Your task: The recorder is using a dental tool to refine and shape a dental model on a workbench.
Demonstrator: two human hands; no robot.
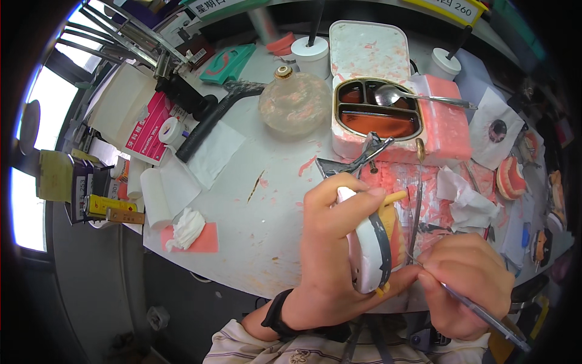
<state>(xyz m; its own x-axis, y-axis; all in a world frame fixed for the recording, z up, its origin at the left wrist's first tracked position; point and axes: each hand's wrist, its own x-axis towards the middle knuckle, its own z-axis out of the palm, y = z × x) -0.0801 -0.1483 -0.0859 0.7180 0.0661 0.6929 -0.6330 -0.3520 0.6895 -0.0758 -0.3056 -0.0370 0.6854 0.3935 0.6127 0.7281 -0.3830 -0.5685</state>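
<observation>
My left hand (327,239) is closed around a dental model (368,258), a white plaster cast with a dark band and pink wax along its right side. Yellow pieces stick out at the model's top and bottom. A slim wax carving tool (476,309) sits pinched in my right hand (470,282). Its thin metal tip points left, close to the model's pink side; whether it touches the wax I cannot tell. Just beyond the model, a metal instrument (376,151) lies angled on the bench beside pink wax scraps.
Behind my hands stands a wax heating pot (341,141) with dark red wax in compartments and a spoon (388,95) across it. A round glass burner (294,103) is left of it. Crumpled tissue (464,200) and another dental model (510,178) lie right; a pink wax sheet (209,238) lies left.
</observation>
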